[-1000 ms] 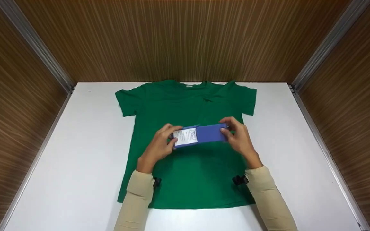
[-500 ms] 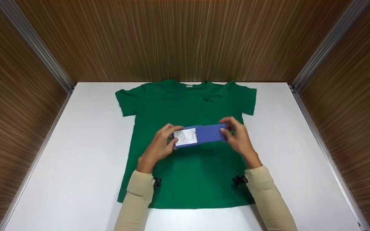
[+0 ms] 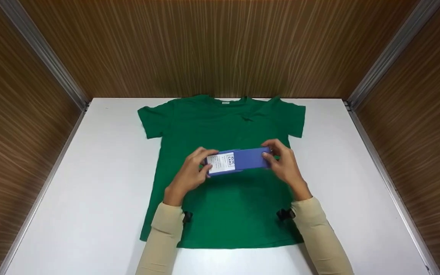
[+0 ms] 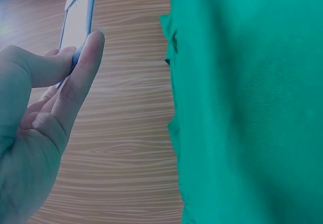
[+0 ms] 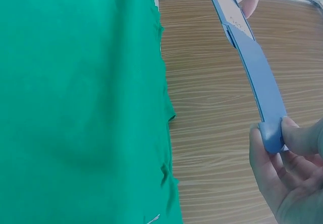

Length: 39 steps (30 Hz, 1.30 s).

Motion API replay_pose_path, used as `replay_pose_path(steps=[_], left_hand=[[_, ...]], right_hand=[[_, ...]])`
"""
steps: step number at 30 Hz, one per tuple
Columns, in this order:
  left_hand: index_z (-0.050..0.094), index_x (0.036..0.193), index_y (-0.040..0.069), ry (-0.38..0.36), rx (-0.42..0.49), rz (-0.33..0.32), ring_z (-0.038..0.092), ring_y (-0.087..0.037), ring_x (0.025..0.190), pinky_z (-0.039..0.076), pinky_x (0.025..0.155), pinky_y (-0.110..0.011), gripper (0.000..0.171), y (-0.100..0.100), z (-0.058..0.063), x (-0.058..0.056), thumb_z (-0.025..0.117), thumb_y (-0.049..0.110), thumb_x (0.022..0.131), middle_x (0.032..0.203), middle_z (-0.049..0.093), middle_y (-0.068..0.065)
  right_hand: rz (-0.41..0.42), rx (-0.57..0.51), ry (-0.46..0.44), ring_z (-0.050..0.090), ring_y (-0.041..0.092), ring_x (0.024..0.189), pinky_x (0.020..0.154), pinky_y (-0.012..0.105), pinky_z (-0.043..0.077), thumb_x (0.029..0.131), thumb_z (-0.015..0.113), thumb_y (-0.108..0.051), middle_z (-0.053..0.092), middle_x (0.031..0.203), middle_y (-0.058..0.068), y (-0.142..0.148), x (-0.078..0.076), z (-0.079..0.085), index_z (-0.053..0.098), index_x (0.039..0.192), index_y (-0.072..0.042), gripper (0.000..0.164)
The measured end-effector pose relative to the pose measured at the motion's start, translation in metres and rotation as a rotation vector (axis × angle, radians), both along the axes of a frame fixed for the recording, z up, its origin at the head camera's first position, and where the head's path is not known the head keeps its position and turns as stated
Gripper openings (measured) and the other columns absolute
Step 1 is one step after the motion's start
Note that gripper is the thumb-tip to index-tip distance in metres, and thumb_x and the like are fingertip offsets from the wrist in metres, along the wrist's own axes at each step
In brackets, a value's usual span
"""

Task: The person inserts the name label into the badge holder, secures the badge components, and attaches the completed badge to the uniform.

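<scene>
A long blue ID card holder [image 3: 250,158] is stretched between both hands, above a green T-shirt [image 3: 220,214]. Its left half shows a white printed card [image 3: 221,162] that reads "CARD"; the right half is plain blue. My left hand [image 3: 188,173] pinches the card end, thumb in front and fingers at the upper edge. At the plain end, my right hand [image 3: 285,166] pinches the holder between thumb and fingers. In the right wrist view, a step shows where the two halves of the card holder [image 5: 260,77] overlap, and the thumb presses its rounded end.
The T-shirt lies spread flat on a white table [image 3: 101,183], neck toward the back. Wood-patterned walls [image 3: 220,49] enclose the table at the back and both sides, with metal strips [image 3: 388,53] along the corners.
</scene>
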<state>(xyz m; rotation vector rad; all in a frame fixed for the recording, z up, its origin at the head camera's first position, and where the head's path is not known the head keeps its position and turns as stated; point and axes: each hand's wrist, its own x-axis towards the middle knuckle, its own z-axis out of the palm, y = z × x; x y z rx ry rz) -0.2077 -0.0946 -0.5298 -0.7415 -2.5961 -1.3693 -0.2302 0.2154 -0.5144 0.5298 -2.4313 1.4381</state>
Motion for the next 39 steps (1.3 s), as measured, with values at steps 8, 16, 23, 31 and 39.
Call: replay_pose_path(steps=[8,16,23,31,39], left_hand=[[0.061,0.141,0.013,-0.003,-0.004,0.014,0.059,-0.016,0.097,0.054,0.072,-0.023,0.040,0.000,0.000,0.000,0.061,0.004,0.102,0.125,0.061,-0.010],[0.061,0.141,0.012,0.011,-0.015,0.008,0.061,-0.019,0.098,0.055,0.075,-0.025,0.039,0.000,0.000,-0.001,0.061,0.003,0.102,0.125,0.061,-0.011],[0.061,0.141,0.011,0.004,-0.014,0.005,0.061,-0.019,0.098,0.055,0.075,-0.027,0.039,0.000,0.001,0.000,0.060,0.003,0.102,0.126,0.061,-0.012],[0.062,0.139,0.009,-0.005,-0.002,0.000,0.060,-0.023,0.098,0.057,0.087,-0.049,0.039,0.000,0.003,0.002,0.062,0.002,0.101,0.125,0.062,-0.014],[0.063,0.139,0.010,-0.011,0.003,-0.003,0.060,-0.023,0.099,0.057,0.088,-0.050,0.039,0.001,0.002,0.002,0.062,0.002,0.101,0.126,0.062,-0.013]], right_hand=[[-0.032,-0.002,-0.002,0.070,0.037,0.084,0.078,0.054,0.057,0.094,0.064,0.013,0.071,0.103,0.028,-0.015,0.018,0.029,0.064,0.113,0.011,0.019],[-0.020,0.012,-0.001,0.071,0.037,0.085,0.078,0.046,0.057,0.093,0.064,0.013,0.071,0.103,0.028,-0.014,0.016,0.027,0.064,0.113,0.012,0.020],[-0.037,0.025,0.000,0.072,0.033,0.088,0.078,0.036,0.056,0.094,0.066,0.009,0.072,0.107,0.024,-0.006,0.002,0.002,0.066,0.116,0.007,0.022],[0.010,0.031,-0.026,0.072,0.026,0.094,0.082,0.044,0.058,0.097,0.066,0.003,0.074,0.112,0.017,-0.001,0.001,-0.002,0.067,0.118,-0.001,0.021],[0.020,0.041,-0.033,0.071,0.026,0.090,0.079,0.040,0.058,0.098,0.065,0.001,0.074,0.109,0.018,0.000,-0.001,-0.005,0.066,0.119,0.000,0.020]])
